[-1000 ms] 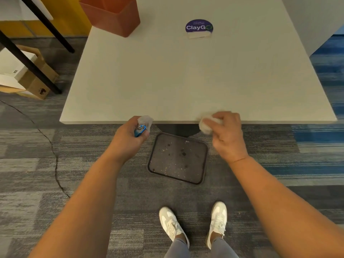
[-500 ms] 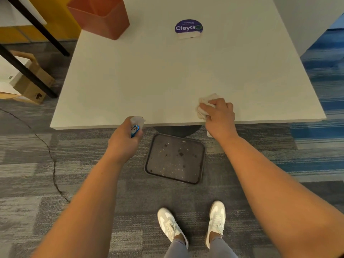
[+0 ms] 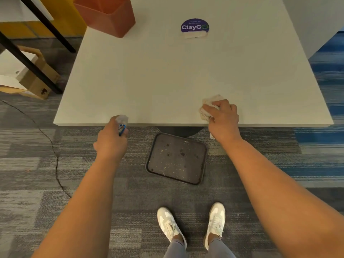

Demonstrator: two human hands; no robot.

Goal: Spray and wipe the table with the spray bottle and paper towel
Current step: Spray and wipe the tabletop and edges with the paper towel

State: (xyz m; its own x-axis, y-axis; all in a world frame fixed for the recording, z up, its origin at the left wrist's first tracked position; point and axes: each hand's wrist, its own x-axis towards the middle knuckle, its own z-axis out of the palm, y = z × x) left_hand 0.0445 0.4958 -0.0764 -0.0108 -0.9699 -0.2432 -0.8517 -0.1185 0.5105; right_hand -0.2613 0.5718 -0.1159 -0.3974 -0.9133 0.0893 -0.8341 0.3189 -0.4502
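Note:
A pale square table (image 3: 176, 75) fills the upper middle of the view. My right hand (image 3: 224, 118) grips a crumpled white paper towel (image 3: 208, 107) and presses it on the table top close to the near edge, right of centre. My left hand (image 3: 111, 140) holds a small spray bottle (image 3: 122, 122) with a clear head and blue trigger, just at the near edge of the table, left of centre. Most of the bottle is hidden inside my fist.
An orange bin (image 3: 109, 13) stands at the table's far left corner. A round purple ClayGo sticker (image 3: 194, 27) lies at the far middle. On the carpet under the near edge lies a dark crumb-speckled tray (image 3: 176, 157). Cardboard boxes (image 3: 35, 79) and black frame legs stand left.
My right hand has pushed the paper towel from the table's near edge further onto the top. My left hand with the bottle has stayed at the edge.

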